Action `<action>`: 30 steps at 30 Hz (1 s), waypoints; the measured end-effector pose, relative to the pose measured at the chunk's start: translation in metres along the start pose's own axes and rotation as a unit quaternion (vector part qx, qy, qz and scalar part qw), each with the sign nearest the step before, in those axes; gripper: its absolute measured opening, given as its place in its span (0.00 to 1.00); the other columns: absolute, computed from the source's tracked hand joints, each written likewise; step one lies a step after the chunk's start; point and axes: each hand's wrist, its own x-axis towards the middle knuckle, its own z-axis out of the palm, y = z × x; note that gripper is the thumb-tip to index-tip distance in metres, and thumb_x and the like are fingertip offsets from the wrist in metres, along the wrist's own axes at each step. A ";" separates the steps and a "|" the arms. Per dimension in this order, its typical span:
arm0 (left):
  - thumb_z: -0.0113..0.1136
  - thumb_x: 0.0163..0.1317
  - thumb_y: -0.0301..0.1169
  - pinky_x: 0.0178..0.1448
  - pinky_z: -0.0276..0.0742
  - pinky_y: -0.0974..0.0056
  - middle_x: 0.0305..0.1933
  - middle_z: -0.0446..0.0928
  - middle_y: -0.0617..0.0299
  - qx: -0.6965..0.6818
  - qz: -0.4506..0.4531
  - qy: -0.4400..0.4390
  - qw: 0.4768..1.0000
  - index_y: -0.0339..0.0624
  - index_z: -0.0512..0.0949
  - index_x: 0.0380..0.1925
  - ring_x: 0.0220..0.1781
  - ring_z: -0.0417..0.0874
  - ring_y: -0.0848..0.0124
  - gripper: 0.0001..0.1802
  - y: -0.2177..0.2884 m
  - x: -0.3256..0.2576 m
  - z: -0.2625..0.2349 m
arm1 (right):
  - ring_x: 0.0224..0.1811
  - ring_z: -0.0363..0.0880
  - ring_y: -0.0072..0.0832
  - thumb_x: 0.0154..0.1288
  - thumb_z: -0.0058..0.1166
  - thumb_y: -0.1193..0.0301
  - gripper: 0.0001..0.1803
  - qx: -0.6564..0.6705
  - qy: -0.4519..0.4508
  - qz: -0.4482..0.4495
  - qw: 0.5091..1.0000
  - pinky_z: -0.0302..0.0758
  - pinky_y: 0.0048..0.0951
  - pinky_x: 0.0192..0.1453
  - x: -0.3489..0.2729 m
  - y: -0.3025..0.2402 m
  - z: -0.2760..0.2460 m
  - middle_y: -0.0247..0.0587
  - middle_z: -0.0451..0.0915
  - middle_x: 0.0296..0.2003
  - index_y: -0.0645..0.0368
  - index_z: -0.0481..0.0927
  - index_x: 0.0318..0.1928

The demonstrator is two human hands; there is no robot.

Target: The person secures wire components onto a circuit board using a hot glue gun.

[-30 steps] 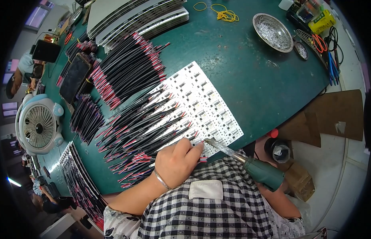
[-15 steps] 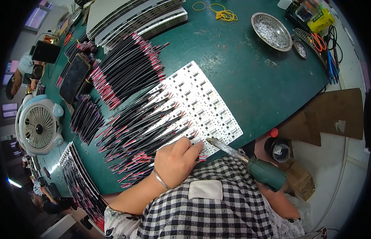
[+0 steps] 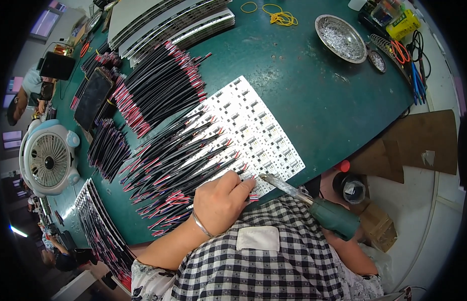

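Observation:
A white circuit board panel (image 3: 266, 128) lies on the table's near edge, its left part covered by rows of black-sleeved wires (image 3: 183, 155) with red and white ends. My left hand (image 3: 221, 200), a bracelet at its wrist, rests over the lower wires; thumb and forefinger pinch a wire (image 3: 252, 196) at the panel's near edge. My right hand (image 3: 348, 242) is mostly hidden beneath the green handle of a soldering iron (image 3: 336, 218), which it grips. The iron's tip meets the panel just right of my left fingertips; whether it touches a pad is too small to tell.
Bundles of black wires (image 3: 160, 88) and stacked panels (image 3: 193, 25) lie at the far left. A fan (image 3: 48, 158) stands left, near a stack of wired panels (image 3: 100, 226). Far right are a metal bowl (image 3: 341, 39) of solder scraps and a yellow container (image 3: 403, 25). Yellow rubber bands (image 3: 281, 16) lie behind.
Hardly anything differs. My left hand has shifted very slightly, and the iron's tip stays at the same spot on the panel.

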 end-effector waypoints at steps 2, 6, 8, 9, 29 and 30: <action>0.72 0.30 0.24 0.25 0.73 0.66 0.28 0.72 0.66 0.007 0.001 0.003 1.000 0.50 0.82 0.37 0.25 0.77 0.69 0.26 0.001 0.001 0.000 | 0.40 0.82 0.39 0.54 0.60 0.73 0.14 -0.010 0.002 0.009 1.000 0.78 0.32 0.45 0.000 -0.001 0.000 0.45 0.82 0.39 0.62 0.81 0.43; 0.72 0.30 0.24 0.25 0.73 0.66 0.27 0.72 0.66 0.008 -0.002 0.008 1.000 0.50 0.82 0.36 0.25 0.77 0.69 0.25 0.002 0.001 0.000 | 0.39 0.83 0.39 0.55 0.60 0.74 0.12 0.043 0.019 -0.001 0.999 0.78 0.32 0.43 0.003 -0.003 -0.003 0.45 0.82 0.38 0.62 0.81 0.42; 0.71 0.31 0.23 0.25 0.74 0.66 0.28 0.72 0.66 0.001 -0.005 0.009 1.000 0.49 0.82 0.36 0.25 0.78 0.68 0.24 0.001 0.000 0.001 | 0.39 0.83 0.39 0.55 0.60 0.75 0.12 0.020 0.008 -0.002 1.000 0.78 0.32 0.43 0.002 -0.003 -0.003 0.45 0.82 0.38 0.62 0.81 0.42; 0.71 0.31 0.23 0.25 0.74 0.66 0.28 0.72 0.66 0.001 -0.004 0.008 1.000 0.49 0.82 0.36 0.25 0.78 0.68 0.24 0.001 0.001 0.001 | 0.39 0.83 0.39 0.54 0.60 0.75 0.12 0.021 0.003 -0.006 1.000 0.78 0.32 0.43 0.003 -0.003 -0.004 0.45 0.82 0.38 0.62 0.81 0.42; 0.66 0.44 0.27 0.29 0.75 0.63 0.33 0.73 0.62 -0.048 0.033 -0.011 0.998 0.44 0.77 0.41 0.29 0.78 0.65 0.20 -0.003 0.001 -0.004 | 0.30 0.77 0.28 0.65 0.51 0.63 0.27 0.400 0.053 0.172 0.899 0.73 0.30 0.41 -0.018 0.009 0.005 0.43 0.79 0.32 0.71 0.70 0.58; 0.66 0.44 0.27 0.29 0.75 0.63 0.33 0.73 0.62 -0.047 0.030 -0.010 0.998 0.44 0.77 0.41 0.29 0.78 0.65 0.20 -0.004 0.000 -0.003 | 0.30 0.77 0.28 0.65 0.51 0.63 0.27 0.401 0.051 0.170 0.899 0.73 0.30 0.41 -0.018 0.009 0.005 0.43 0.79 0.32 0.71 0.70 0.58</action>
